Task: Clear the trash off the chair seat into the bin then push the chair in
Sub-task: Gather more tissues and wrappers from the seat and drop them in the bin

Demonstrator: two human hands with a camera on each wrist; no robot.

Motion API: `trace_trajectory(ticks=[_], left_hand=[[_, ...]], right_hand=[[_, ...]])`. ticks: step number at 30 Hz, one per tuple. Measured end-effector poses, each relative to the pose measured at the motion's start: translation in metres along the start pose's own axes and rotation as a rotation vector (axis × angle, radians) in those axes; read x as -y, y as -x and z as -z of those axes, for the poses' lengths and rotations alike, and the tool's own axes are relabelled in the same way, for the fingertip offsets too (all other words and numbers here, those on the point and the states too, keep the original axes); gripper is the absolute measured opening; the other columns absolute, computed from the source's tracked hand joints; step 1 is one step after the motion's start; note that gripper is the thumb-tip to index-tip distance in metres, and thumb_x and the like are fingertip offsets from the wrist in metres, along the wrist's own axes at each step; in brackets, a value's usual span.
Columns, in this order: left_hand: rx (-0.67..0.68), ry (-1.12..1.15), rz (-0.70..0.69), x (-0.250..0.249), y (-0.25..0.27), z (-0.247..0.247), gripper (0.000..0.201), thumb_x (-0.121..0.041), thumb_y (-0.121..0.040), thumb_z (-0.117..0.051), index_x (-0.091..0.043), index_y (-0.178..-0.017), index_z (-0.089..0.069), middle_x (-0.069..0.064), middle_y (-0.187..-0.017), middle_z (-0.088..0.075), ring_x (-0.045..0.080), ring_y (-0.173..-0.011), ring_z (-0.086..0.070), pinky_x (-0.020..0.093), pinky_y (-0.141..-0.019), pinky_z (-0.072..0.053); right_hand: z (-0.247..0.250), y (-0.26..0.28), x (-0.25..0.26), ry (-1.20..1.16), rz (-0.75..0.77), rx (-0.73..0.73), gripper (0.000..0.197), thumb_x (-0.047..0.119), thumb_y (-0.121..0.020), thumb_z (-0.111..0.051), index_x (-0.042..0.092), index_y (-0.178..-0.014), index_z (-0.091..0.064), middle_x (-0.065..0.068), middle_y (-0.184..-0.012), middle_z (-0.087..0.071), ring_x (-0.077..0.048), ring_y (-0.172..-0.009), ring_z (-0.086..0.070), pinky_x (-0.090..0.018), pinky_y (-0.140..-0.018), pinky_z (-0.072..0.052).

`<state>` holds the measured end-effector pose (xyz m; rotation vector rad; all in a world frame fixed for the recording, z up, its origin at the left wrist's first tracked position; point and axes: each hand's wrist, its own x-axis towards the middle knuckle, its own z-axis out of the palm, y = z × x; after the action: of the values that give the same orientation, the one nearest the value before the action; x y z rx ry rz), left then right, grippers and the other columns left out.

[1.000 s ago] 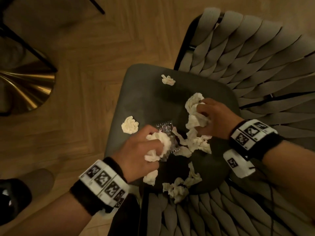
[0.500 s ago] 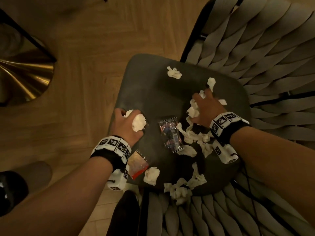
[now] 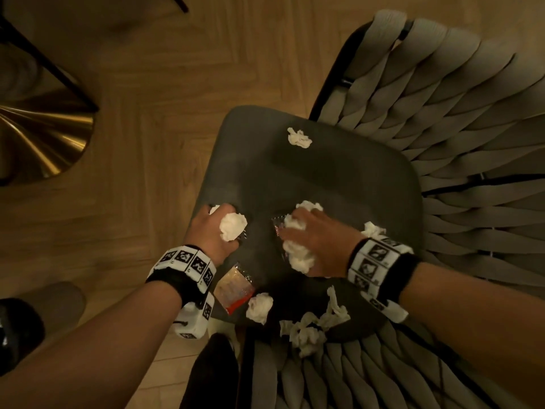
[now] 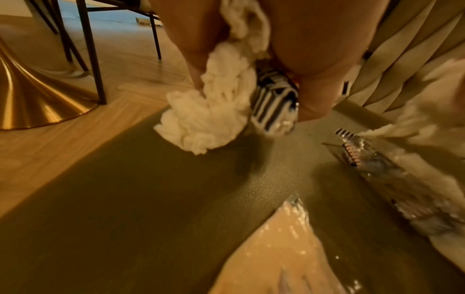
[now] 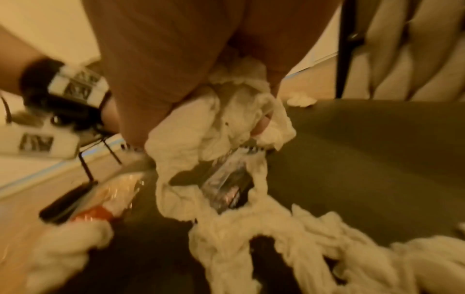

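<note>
At the chair seat's [image 3: 339, 172] left edge, the left hand [image 3: 212, 231] curls around a tissue wad [image 3: 233, 225] and striped wrapper [image 4: 274, 103] — mid-seat, the right hand [image 3: 318, 240] clutches crumpled tissues [image 3: 298, 255] over a clear wrapper [image 5: 226, 179].

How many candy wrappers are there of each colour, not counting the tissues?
orange wrapper: 1
silvery wrapper: 1
blue-and-white striped wrapper, held in the left hand: 1
Total: 3
</note>
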<state>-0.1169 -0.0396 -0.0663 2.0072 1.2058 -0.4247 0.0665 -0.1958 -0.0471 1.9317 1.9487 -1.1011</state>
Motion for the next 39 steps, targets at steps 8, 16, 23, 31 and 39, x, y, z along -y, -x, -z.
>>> trace_trajectory(ticks=[8, 16, 23, 31, 39], left_hand=[[-0.007, 0.072, -0.051, 0.020, 0.010, 0.012, 0.050, -0.020, -0.061, -0.075, -0.038, -0.102, -0.051, 0.006, -0.108, -0.056, 0.026, -0.100, -0.053, 0.031, -0.083, -0.044], [-0.083, 0.134, -0.061, 0.031, 0.042, 0.032, 0.056, -0.017, -0.061, -0.076, -0.033, -0.110, -0.053, 0.006, -0.107, -0.055, 0.024, -0.095, -0.055, 0.033, -0.081, -0.047], [-0.180, 0.293, 0.018, 0.054, 0.117, 0.077, 0.056, -0.012, -0.059, -0.078, -0.034, -0.106, -0.056, 0.007, -0.098, -0.056, 0.023, -0.083, -0.057, 0.033, -0.071, -0.045], [-0.371, 0.403, 0.190, 0.142, 0.236, 0.163, 0.057, -0.009, -0.063, -0.081, -0.023, -0.112, -0.056, 0.000, -0.095, -0.060, 0.020, -0.085, -0.057, 0.033, -0.079, -0.045], [-0.454, 0.423, 0.406, 0.350, 0.303, 0.208, 0.058, -0.022, -0.065, -0.078, -0.018, -0.117, -0.054, 0.011, -0.116, -0.062, 0.031, -0.108, -0.058, 0.041, -0.092, -0.048]], right_hand=[[-0.024, -0.027, 0.013, 0.213, -0.039, 0.116, 0.082, 0.028, -0.075, -0.073, 0.036, -0.140, -0.024, -0.012, -0.156, 0.006, -0.050, -0.139, 0.000, -0.069, -0.109, -0.022], [0.008, -0.005, 0.021, -0.102, -0.146, 0.079, 0.049, 0.023, -0.077, -0.067, 0.024, -0.124, -0.050, -0.013, -0.133, -0.041, -0.037, -0.116, -0.047, -0.045, -0.096, -0.046], [0.091, 0.080, 0.035, -0.348, -0.308, -0.209, 0.048, 0.024, -0.053, -0.087, 0.032, -0.095, -0.064, 0.004, -0.100, -0.064, -0.016, -0.092, -0.060, -0.031, -0.083, -0.047], [0.162, 0.088, 0.155, -0.321, -0.181, -0.384, 0.048, 0.021, -0.049, -0.091, 0.031, -0.089, -0.066, -0.002, -0.094, -0.069, -0.020, -0.087, -0.064, -0.039, -0.087, -0.052], [0.158, -0.021, 0.366, -0.480, 0.055, -0.428, 0.049, 0.028, -0.045, -0.085, 0.036, -0.089, -0.064, 0.012, -0.097, -0.070, -0.004, -0.091, -0.065, -0.015, -0.082, -0.047]])
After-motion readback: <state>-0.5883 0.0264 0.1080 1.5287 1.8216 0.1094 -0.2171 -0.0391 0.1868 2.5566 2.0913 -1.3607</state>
